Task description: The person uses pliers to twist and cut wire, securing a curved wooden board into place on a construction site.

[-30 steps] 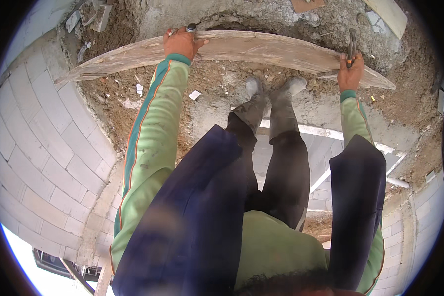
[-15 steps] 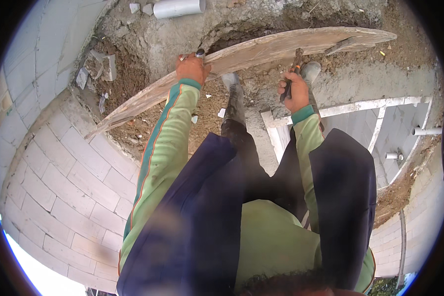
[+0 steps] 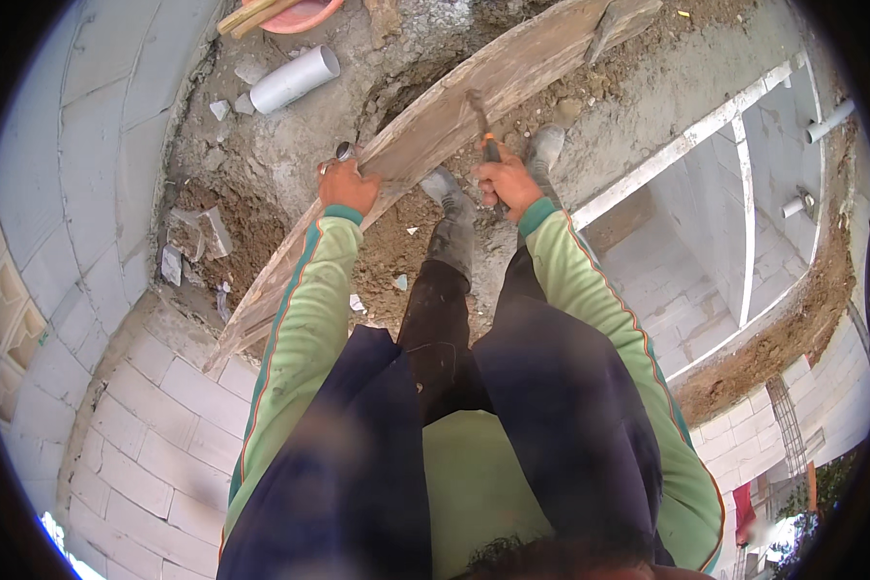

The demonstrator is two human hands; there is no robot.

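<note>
Left hand alone now grips the long brown wooden plank; right hand, clutching an orange-and-black-handled metal tool, has left its far end.

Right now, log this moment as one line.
left hand: gripping plank | right hand: gripping dark-handled tool | pale pipe: lying beyond plank

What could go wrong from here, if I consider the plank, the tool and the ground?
The plank could slip or twist, since only the left hand appears to hold it. The tool in the right hand might knock the plank: they overlap in this view, though contact is unclear. The boots stand on rough ground with loose soil, near the white-edged opening, so a misstep could cause a fall.
</note>
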